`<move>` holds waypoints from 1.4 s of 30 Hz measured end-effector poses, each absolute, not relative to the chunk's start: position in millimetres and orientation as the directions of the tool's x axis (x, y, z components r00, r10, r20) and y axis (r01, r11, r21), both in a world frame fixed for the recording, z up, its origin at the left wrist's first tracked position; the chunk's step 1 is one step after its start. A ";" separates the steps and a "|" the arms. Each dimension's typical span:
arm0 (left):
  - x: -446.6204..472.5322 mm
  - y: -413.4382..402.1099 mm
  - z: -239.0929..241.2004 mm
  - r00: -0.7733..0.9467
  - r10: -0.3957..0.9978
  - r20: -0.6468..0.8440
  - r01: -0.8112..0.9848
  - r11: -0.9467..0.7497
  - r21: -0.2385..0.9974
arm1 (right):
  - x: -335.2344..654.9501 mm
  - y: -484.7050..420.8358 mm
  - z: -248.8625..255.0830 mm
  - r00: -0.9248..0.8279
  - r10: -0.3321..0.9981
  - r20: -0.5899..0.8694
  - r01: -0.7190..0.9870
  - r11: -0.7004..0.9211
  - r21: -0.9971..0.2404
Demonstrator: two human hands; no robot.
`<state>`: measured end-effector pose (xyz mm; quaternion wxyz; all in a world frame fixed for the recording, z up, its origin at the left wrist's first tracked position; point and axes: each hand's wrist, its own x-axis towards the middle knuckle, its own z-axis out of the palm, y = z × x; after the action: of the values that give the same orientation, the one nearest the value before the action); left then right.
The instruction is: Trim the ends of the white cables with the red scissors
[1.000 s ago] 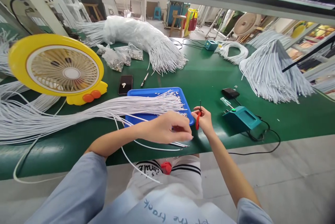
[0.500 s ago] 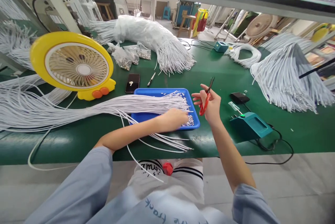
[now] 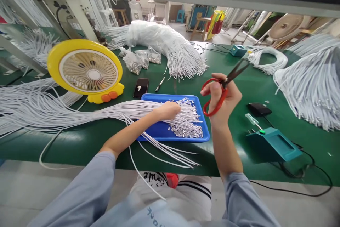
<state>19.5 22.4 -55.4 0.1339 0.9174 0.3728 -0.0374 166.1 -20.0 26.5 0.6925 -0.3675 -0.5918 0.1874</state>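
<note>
White cables (image 3: 119, 110): main bundle runs in from the left frame edge, across the green worktop (image 3: 186, 87), ends over the blue tray (image 3: 159, 128). Far left end is cut off by the frame. Yellow fan (image 3: 94, 74) stands behind the bundle.

Left hand (image 3: 170, 110): over the tray, on the bundle, fingers curled in. It covers the strands under it, so can't tell if it grips any or just rests there; forearm hides a stretch too.

Loose strands (image 3: 172, 153) lie apart from the bundle, over the tray's near edge, tips above the worktop. Small metal pieces (image 3: 186, 131) are heaped at the tray's right, partly under the cable ends.

Progress, my read: partway at most. A few strands are separated, most sit in the bundle. Which are finished, can't say; tips too small to check.

Right hand (image 3: 225, 103): right of the tray, wrapped around red-handled scissors (image 3: 225, 82), raised, blades up and away, touching no cable. Blades blurry, gap unclear.

Far right: another cable pile (image 3: 308, 85), cropped by the frame.
</note>
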 end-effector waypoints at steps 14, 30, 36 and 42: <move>7.6 52.3 -64.8 0.576 0.809 -0.115 0.798 -0.526 0.293 | 177.6 -29.7 33.1 0.304 0.615 0.728 0.213 0.701 -0.681; 13.8 25.0 -57.1 0.562 0.771 -0.299 0.826 -0.539 0.165 | 177.2 -29.7 30.0 0.268 0.640 0.720 0.222 0.686 -0.693; 7.3 31.9 -51.5 0.634 0.714 -0.295 0.773 -0.585 0.244 | 176.8 -29.3 27.8 0.257 0.649 0.716 0.224 0.681 -0.697; 2.2 29.3 -24.2 0.855 0.464 -0.231 0.490 -0.578 0.653 | 180.3 -24.8 32.8 0.322 0.611 0.723 0.202 0.701 -0.683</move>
<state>2.2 29.3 -24.2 0.3730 0.8879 0.2686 -0.0175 180.3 -24.8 32.8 0.7290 -0.3600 -0.5651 0.1403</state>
